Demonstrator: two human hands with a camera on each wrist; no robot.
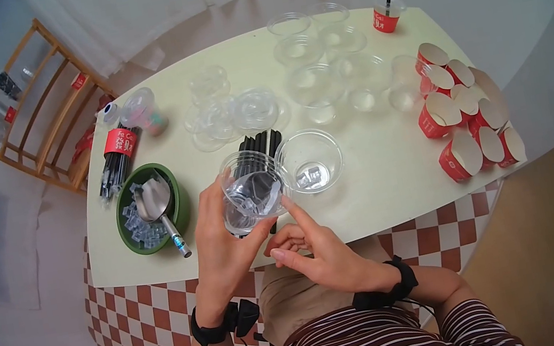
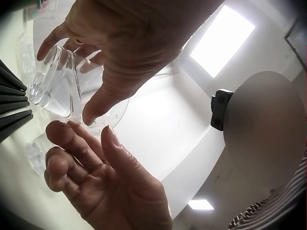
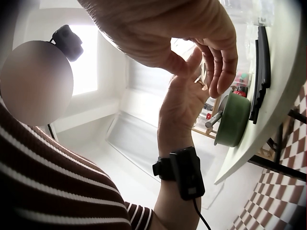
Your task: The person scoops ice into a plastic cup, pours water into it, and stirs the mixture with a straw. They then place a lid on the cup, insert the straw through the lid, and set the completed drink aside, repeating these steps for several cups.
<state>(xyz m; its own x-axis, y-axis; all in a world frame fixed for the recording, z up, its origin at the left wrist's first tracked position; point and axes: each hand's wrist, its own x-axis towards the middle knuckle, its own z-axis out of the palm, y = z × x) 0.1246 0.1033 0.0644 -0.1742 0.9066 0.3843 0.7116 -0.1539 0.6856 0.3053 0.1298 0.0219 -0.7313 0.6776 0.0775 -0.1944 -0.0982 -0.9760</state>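
Head view shows the left hand (image 1: 221,227) curved round a clear cup (image 1: 249,185), thumb on 1 side and fingers on the other, the cup held at a tilt above the black straws (image 1: 257,144) on the table (image 1: 399,192). The right hand (image 1: 320,256) seems to hold nothing: its index finger points at the cup's near edge while the other fingers curl loosely, and I cannot tell whether that fingertip touches. A neighbouring cup (image 1: 312,173) stands just to the right, some clear pieces in its base.

My judgement is that the step in hand is steadying and adjusting this 1 cup. The next move probably calls for keeping the left grip light, so the thin wall does not buckle, and levelling the cup before setting it down.

Left wrist view gives the cup side-on, showing its ridged wall and the thumb near the rim. Right wrist view largely hides the cup behind the hands but shows the outer wall of the green bowl (image 3: 233,120) and the dark frame (image 3: 278,167) under the tabletop. Only the head view takes in the red paper sleeves (image 1: 458,159) at the table's right end.
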